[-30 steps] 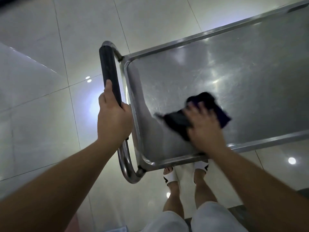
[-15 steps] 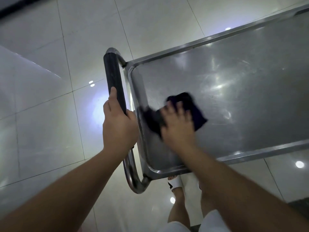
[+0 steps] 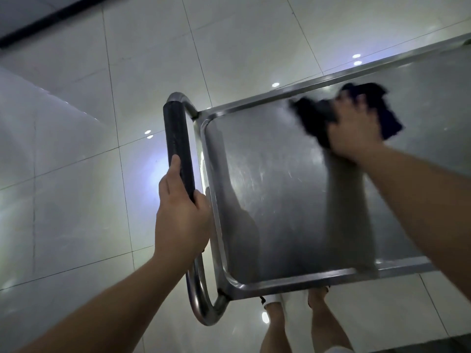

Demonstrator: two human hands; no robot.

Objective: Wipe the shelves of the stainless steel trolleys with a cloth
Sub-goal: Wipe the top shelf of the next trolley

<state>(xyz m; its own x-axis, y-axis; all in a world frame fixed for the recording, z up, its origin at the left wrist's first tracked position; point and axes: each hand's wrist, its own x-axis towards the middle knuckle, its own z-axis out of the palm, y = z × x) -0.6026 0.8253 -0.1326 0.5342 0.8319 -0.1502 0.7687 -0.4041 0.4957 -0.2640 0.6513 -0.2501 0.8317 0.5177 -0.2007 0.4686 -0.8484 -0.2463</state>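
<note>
The stainless steel trolley's top shelf fills the middle and right of the head view, with a raised rim all round. My left hand grips the black foam sleeve of the trolley handle at the shelf's left end. My right hand presses a dark cloth flat onto the shelf near its far rim, fingers spread over it. The cloth sticks out on both sides of the hand and is blurred by motion.
Glossy white floor tiles surround the trolley, with ceiling lights reflected in them. My legs and sandalled feet stand just below the shelf's near rim. A dark strip runs along the top left.
My right hand has swept the cloth from the near left part of the shelf up to its far rim and rightward. My left hand has stayed on the handle.
</note>
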